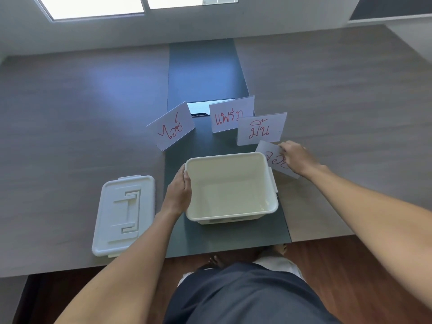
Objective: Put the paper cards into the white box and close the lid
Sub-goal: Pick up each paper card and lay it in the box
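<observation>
Head cam: my left hand (178, 194) clasps the white box (230, 187) by its left wall. Right hand (295, 157) pinches the nearest card (272, 156), just right of box's far right corner, long axis slanting away. Three other cards stand beyond box; lid (124, 215) lies left of it.

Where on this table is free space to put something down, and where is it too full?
Free: the wide wood left of the lid and the leftmost card, and the wood right of the right hand. Crowded: behind the white box, where four cards stand close, the right hand on the nearest card.
</observation>
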`<action>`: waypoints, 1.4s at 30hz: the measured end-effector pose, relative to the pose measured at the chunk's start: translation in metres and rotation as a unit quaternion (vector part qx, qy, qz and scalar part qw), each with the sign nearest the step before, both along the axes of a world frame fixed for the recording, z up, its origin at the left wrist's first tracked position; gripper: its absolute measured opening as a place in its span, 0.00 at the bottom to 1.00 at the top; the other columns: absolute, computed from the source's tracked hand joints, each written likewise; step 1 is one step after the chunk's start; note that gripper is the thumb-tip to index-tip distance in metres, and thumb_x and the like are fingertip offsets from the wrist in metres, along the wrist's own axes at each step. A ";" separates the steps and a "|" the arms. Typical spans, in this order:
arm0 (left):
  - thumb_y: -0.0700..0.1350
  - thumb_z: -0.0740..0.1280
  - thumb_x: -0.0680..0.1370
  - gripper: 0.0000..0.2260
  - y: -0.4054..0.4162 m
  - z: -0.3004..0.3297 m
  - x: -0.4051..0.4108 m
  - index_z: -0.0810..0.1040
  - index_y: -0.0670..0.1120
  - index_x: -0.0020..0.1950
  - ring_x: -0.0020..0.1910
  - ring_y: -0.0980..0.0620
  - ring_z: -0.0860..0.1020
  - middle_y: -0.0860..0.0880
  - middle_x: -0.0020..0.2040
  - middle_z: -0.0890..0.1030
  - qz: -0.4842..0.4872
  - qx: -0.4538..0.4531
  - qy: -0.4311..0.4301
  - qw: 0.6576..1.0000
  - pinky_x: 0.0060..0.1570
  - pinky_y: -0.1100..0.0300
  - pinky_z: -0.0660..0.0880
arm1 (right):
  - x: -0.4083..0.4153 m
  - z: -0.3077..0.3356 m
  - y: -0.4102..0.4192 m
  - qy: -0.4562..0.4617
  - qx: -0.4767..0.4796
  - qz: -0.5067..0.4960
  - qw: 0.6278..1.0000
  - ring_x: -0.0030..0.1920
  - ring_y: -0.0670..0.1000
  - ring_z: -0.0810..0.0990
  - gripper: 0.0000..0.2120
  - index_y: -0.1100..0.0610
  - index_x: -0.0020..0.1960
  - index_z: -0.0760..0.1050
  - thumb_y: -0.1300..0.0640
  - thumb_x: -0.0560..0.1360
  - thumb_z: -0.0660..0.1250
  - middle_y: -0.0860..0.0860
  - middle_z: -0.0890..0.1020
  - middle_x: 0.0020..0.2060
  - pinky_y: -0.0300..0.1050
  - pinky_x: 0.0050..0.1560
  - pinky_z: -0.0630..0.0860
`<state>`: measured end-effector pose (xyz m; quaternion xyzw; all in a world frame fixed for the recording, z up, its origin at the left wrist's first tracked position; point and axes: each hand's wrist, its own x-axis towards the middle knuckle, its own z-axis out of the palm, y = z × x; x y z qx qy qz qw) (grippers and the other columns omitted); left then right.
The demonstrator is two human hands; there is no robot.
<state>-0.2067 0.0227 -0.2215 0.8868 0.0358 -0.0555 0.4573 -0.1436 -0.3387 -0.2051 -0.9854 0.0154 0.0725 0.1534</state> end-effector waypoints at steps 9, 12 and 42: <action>0.48 0.48 0.86 0.18 -0.008 0.003 0.007 0.69 0.49 0.72 0.61 0.55 0.73 0.53 0.65 0.76 0.001 -0.008 -0.025 1.000 0.65 0.57 0.68 | 0.012 0.046 0.007 -0.121 0.020 0.040 0.992 0.52 0.66 0.79 0.13 0.63 0.63 0.76 0.60 0.81 0.60 0.62 0.81 0.52 0.55 0.49 0.74; 0.48 0.49 0.86 0.22 -0.006 0.000 0.011 0.62 0.45 0.79 0.74 0.51 0.67 0.48 0.75 0.69 0.019 0.006 -0.008 1.000 0.71 0.61 0.60 | 0.017 0.067 0.016 -0.177 0.029 0.052 0.982 0.51 0.66 0.80 0.13 0.60 0.63 0.77 0.58 0.81 0.61 0.60 0.82 0.52 0.57 0.48 0.76; 0.43 0.51 0.86 0.23 -0.020 0.003 0.011 0.55 0.52 0.82 0.54 0.55 0.73 0.51 0.57 0.70 0.014 -0.020 -0.011 1.000 0.56 0.62 0.67 | -0.054 0.024 0.113 0.056 0.204 0.193 0.958 0.54 0.50 0.84 0.14 0.52 0.60 0.82 0.51 0.76 0.71 0.50 0.85 0.56 0.49 0.58 0.80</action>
